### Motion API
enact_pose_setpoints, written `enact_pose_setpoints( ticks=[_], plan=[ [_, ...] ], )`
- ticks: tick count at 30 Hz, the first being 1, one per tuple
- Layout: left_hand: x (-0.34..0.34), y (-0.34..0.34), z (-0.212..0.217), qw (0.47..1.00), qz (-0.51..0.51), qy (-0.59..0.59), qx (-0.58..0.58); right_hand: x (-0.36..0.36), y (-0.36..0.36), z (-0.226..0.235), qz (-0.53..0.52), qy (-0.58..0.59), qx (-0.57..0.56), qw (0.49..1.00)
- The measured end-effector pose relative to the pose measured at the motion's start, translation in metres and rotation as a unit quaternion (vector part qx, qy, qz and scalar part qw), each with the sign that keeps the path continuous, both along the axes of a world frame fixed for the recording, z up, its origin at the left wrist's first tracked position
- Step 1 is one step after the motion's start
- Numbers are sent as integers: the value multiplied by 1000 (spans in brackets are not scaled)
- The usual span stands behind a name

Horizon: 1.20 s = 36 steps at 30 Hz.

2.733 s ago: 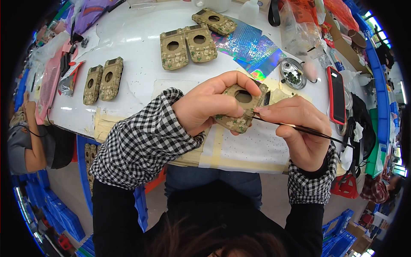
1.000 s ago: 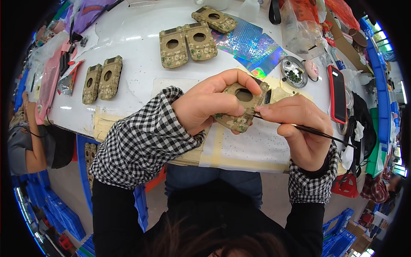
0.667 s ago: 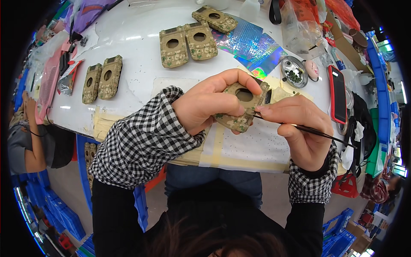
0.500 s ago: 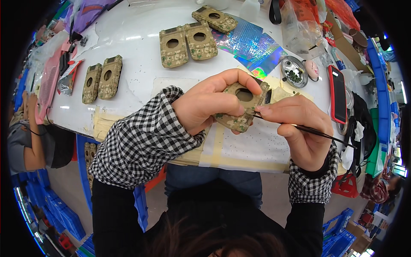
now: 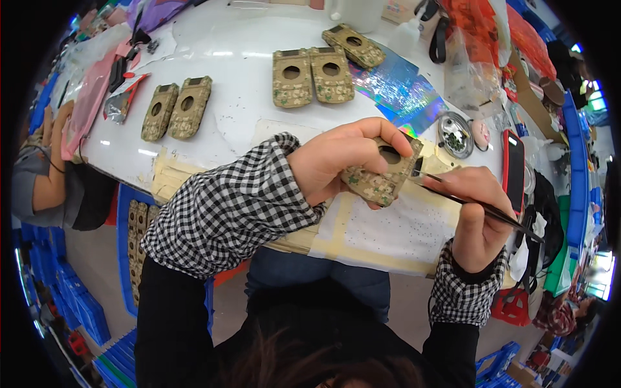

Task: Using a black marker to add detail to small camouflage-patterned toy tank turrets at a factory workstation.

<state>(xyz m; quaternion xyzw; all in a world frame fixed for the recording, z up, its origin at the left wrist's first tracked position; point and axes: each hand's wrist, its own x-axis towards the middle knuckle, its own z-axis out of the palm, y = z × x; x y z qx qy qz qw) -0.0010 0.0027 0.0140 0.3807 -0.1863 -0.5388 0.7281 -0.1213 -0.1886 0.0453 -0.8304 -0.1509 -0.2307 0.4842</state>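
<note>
My left hand (image 5: 339, 158) grips a camouflage-painted toy tank hull (image 5: 375, 185) with a round hole in its top, thumb and fingers around its sides. Dark slim tweezers (image 5: 521, 227) are pinched in my right hand (image 5: 482, 207); their tips point at the hull's right edge. Whether the tips touch the hull or hold a small part, I cannot make out. Just beyond, a round metal dish (image 5: 464, 147) holds small dark green bits. Beneath both hands lies white paper (image 5: 372, 242) edged with tape and speckled with tiny dots.
Three similar hulls (image 5: 291, 94) lie at the back, one partly over shiny holographic sheets (image 5: 414, 97). Two more hulls (image 5: 189, 119) are on the left. A red-edged phone (image 5: 514, 171) lies right. A blue crate (image 5: 125, 258) holds several hulls. Another person's arm (image 5: 48, 187) is far left.
My right hand and the tweezers have drawn slightly away from the hull, to the right. The left hand keeps its hold. The whole view has shifted a little.
</note>
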Motion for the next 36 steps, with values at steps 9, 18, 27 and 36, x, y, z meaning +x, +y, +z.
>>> enact_pose_setpoints(
  ticks=[9,18,27,36],
  plan=[
    [7,33,7,978,183,-103,-14,0,-2,-19,-58,-84,81,991],
    [-2,121,-7,872,334,-315,172,-4,-3,-17,-63,-73,54,994],
    [15,114,-28,697,401,-518,292,-2,-6,-22,-55,-76,44,995],
    [-25,110,-20,509,456,-643,346,-4,-4,-24,-54,-95,4,994]
  ],
)
